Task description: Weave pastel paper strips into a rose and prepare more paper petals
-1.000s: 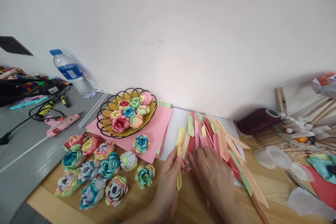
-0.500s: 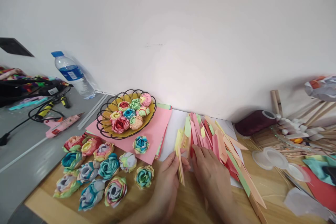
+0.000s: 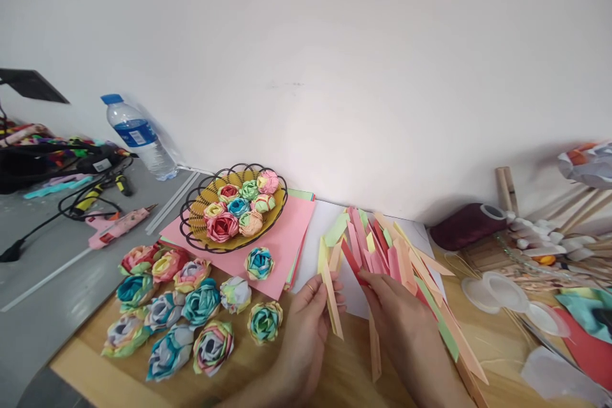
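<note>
The left hand (image 3: 308, 319) pinches yellow and peach paper strips (image 3: 333, 303) between thumb and curled fingers; the right hand (image 3: 399, 309) grips a red strip (image 3: 352, 259), apparently between thumb and forefinger, by the left side of the loose strip pile (image 3: 405, 262), which lies partly on a white sheet (image 3: 321, 217)

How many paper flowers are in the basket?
8 visible in the basket: small red, green, pink at back; yellow, blue, green-and-red mid; large red, peach in front. More may hide underneath.

The paper strips (image 3: 394, 264) look matt — the wooden tabletop (image 3: 351, 373) smooth.
</note>
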`<control>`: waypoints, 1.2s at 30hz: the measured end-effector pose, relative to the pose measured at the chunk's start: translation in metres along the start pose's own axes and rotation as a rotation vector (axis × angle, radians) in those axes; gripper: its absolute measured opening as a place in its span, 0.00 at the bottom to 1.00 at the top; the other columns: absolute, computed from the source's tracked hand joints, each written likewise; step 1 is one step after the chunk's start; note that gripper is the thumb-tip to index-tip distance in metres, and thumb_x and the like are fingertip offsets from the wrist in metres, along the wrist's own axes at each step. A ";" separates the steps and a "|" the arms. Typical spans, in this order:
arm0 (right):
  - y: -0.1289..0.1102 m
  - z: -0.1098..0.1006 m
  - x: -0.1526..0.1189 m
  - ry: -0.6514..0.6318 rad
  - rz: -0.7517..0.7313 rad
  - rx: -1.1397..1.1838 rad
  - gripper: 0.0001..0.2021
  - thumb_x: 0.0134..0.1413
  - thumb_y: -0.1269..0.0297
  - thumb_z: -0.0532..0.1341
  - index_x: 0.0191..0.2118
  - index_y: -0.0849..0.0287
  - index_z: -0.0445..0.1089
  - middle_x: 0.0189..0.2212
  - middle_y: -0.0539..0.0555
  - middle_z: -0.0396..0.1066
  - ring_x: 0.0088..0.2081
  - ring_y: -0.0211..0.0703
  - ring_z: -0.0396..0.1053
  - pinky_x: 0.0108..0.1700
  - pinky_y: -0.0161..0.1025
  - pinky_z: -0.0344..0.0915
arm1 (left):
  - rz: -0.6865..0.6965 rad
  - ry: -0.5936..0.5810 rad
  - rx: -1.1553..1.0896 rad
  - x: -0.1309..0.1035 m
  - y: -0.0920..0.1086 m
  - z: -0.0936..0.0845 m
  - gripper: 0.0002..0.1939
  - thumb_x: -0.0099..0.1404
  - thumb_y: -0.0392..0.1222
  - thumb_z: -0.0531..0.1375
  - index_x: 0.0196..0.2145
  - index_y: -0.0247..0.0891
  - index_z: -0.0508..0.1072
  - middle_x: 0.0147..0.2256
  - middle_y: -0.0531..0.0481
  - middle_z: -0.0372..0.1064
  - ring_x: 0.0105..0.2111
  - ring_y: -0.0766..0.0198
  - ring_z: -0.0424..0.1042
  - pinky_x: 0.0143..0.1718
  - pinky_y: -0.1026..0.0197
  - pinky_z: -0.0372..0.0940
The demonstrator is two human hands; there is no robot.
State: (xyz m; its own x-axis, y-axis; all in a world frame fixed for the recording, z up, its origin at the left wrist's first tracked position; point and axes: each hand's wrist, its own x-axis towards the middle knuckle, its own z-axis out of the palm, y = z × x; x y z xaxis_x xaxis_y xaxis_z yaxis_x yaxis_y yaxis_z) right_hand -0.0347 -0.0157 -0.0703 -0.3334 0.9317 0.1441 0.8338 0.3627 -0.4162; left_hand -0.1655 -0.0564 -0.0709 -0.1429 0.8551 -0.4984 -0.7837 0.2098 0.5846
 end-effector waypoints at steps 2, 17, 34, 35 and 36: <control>0.003 -0.007 -0.001 0.004 0.129 0.294 0.10 0.52 0.68 0.55 0.39 0.56 0.71 0.35 0.55 0.75 0.34 0.46 0.72 0.35 0.39 0.68 | -0.006 0.006 -0.017 -0.001 0.000 0.001 0.13 0.49 0.43 0.66 0.33 0.34 0.75 0.36 0.46 0.71 0.35 0.65 0.68 0.39 0.62 0.62; 0.003 -0.001 -0.009 -0.219 0.532 1.227 0.14 0.37 0.59 0.69 0.33 0.56 0.75 0.30 0.52 0.75 0.34 0.40 0.71 0.38 0.33 0.68 | -0.023 -0.124 -0.077 -0.004 0.006 0.007 0.10 0.58 0.37 0.60 0.38 0.34 0.75 0.41 0.43 0.73 0.47 0.57 0.68 0.50 0.56 0.60; -0.013 0.012 -0.020 -0.161 0.450 1.090 0.15 0.38 0.54 0.66 0.32 0.58 0.75 0.29 0.55 0.75 0.32 0.44 0.72 0.35 0.36 0.70 | 0.079 0.035 0.004 -0.001 0.005 0.006 0.12 0.52 0.40 0.64 0.36 0.37 0.77 0.38 0.45 0.74 0.43 0.58 0.70 0.47 0.58 0.62; -0.014 0.013 -0.021 -0.154 0.459 1.097 0.15 0.39 0.54 0.66 0.32 0.58 0.75 0.29 0.54 0.75 0.32 0.43 0.72 0.35 0.36 0.70 | 0.080 0.038 0.004 -0.001 0.005 0.006 0.12 0.52 0.40 0.64 0.36 0.37 0.77 0.38 0.45 0.74 0.43 0.58 0.70 0.47 0.58 0.62; -0.015 0.014 -0.022 -0.150 0.470 1.104 0.14 0.39 0.55 0.66 0.32 0.58 0.74 0.29 0.54 0.75 0.32 0.43 0.72 0.35 0.35 0.70 | 0.082 0.038 0.007 -0.002 0.005 0.006 0.12 0.51 0.40 0.64 0.36 0.37 0.77 0.39 0.45 0.74 0.43 0.57 0.70 0.46 0.59 0.62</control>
State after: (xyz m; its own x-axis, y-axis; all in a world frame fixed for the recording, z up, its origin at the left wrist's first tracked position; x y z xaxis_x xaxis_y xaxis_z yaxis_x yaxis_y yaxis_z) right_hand -0.0459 -0.0418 -0.0798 -0.2070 0.9305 -0.3023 0.0871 -0.2903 -0.9530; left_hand -0.1653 -0.0536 -0.0631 -0.2293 0.8506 -0.4731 -0.7645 0.1435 0.6285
